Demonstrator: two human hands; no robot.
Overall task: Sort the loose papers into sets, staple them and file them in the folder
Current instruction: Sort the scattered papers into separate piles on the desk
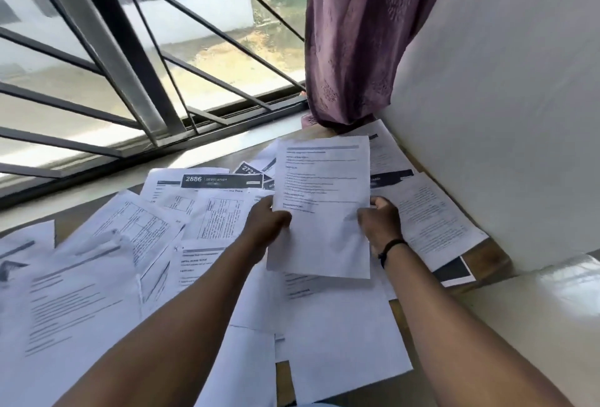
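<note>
1. Nearest the camera, two bare forearms reach forward over a wooden table [487, 260] strewn with loose papers [81, 302] — printed pages lying at all angles and overlapping, some with lines of text, some with ruled tables.
2. The left hand [268, 223] grips the left edge of one sheet [321, 208] about halfway up; its thumb lies curled over the front of the page, and the other fingers are hidden behind it.
3. The right hand [380, 223] holds the right edge of the same sheet at much the same height, fingers curled round the edge. A dark band [391, 249] circles that wrist.
4. The sheet is lifted clear of the pile and held nearly upright between the two hands. It is white, with a grey bar across the top, a few bold headings and short lines of blurred text; its lower part is blank.
5. Farther back among the pages lies one with a black header reading "2886" [220, 181].
6. Beyond the table are a barred window [130, 81] and a purple curtain [357, 33] — a white wall [503, 98] stands to the right.
</note>
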